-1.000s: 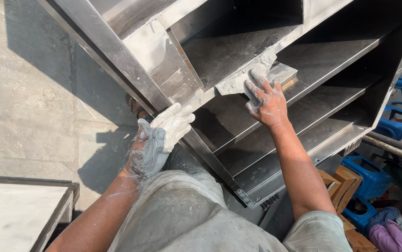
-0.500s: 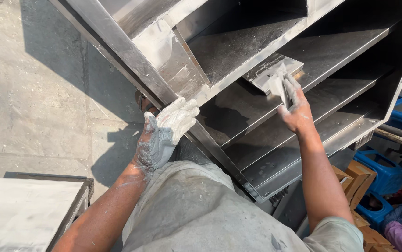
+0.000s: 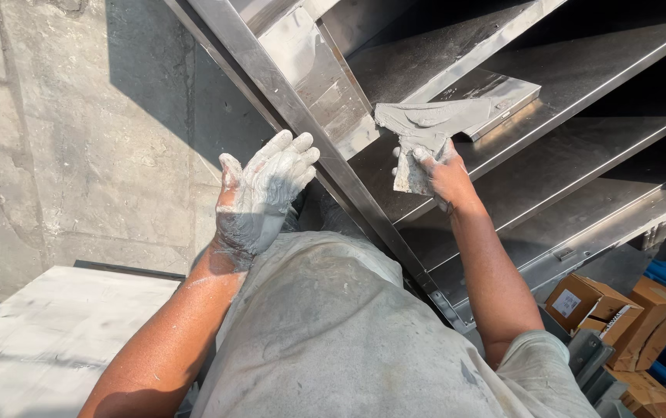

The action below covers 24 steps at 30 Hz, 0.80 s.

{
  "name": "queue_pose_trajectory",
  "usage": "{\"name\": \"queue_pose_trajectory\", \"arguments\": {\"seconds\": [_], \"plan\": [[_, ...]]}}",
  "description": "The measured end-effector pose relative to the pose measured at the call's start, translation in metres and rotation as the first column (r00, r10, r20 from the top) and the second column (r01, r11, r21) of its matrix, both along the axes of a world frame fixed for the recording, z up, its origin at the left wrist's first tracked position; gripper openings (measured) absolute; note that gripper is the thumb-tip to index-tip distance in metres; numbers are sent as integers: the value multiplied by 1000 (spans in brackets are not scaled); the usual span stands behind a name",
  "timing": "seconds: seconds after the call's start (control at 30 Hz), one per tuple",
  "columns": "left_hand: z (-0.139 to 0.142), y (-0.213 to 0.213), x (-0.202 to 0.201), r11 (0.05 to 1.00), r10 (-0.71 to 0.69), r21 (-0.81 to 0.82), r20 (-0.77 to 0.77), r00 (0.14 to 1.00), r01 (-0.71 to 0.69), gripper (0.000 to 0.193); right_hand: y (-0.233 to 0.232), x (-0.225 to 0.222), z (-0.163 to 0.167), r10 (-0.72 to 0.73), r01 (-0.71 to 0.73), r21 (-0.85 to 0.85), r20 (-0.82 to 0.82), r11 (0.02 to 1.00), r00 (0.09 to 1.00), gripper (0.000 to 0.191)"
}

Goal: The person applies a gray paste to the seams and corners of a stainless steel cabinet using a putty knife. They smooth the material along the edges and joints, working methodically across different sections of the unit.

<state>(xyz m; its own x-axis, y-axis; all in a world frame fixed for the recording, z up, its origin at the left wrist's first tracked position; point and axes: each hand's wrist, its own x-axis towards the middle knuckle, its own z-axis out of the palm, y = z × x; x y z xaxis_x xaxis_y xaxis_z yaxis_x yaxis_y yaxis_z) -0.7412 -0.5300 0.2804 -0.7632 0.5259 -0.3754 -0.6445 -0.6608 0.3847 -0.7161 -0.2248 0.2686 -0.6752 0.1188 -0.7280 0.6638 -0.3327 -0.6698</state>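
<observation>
Right hand (image 3: 443, 172) gripping putty knife (image 3: 412, 172) just below grey filler slab (image 3: 457, 108), left hand (image 3: 261, 193) spread, empty.

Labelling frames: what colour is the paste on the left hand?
Pale grey-white, coating the left hand; head view.

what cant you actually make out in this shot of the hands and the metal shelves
Head view, the only view:
- Right hand: its fingers are mostly hidden behind the putty knife and grey putty, so the grip is unclear.
- Putty board: its underside and any handle are out of sight.
- Metal shelf unit: top and right end cut off by the frame; deep parts in shadow.
- Left hand: coated in grey putty, its palm faces away.
- Cardboard boxes: labels too small.
</observation>
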Motion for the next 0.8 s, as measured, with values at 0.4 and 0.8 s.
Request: {"name": "queue_pose_trajectory", "arguments": {"seconds": [0.4,0.8], "plan": [[5,-47,-95,990,-109,85,-18,994,110,106,-35,-51,15,581,9,829,-399,559,709,70],[3,-99,-173,988,-134,82,3,991,133,102,-103,-130,2,869,-116,989,136,-91,476,85]]}}
